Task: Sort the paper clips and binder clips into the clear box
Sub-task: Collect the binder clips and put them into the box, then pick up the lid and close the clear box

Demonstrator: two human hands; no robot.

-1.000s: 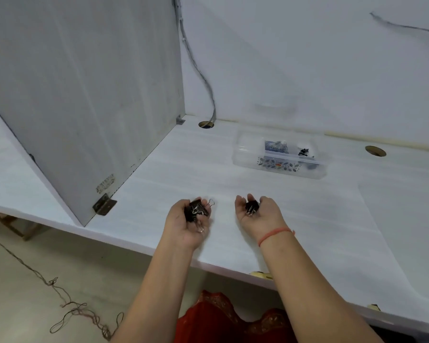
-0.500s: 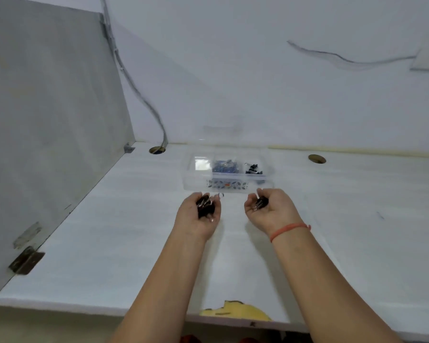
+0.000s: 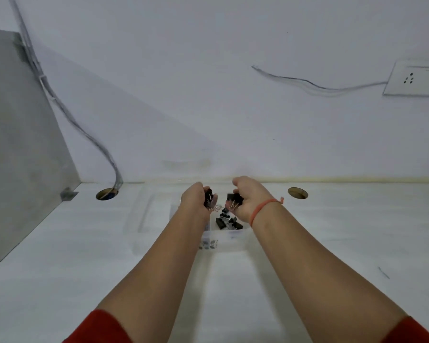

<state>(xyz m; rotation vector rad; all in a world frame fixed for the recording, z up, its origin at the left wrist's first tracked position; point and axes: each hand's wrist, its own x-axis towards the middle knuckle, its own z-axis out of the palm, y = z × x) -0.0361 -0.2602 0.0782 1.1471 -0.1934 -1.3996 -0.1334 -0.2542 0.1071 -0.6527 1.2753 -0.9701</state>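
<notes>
The clear box [image 3: 144, 219] lies on the white desk near the back wall, partly hidden by my forearms. Both hands hover above its right part. My left hand [image 3: 195, 200] is closed around a bunch of black binder clips [image 3: 208, 198] with wire handles sticking out. My right hand [image 3: 247, 199] grips more black binder clips [image 3: 234, 198]. Below and between the hands, several black binder clips [image 3: 227, 222] lie inside the box. Small coloured items [image 3: 208, 243] show at the box's near wall; I cannot tell what they are.
A grey panel [image 3: 22, 149] stands upright at the left. Two round cable holes [image 3: 107, 194] [image 3: 298, 193] open in the desk [image 3: 344, 243] beside the box, a cable [image 3: 84, 134] running into the left one. A wall socket [image 3: 416, 79] sits at the upper right.
Both hands moved forward from in front of the box to above it, still holding the clips. My view tilted up and closer to the wall.
</notes>
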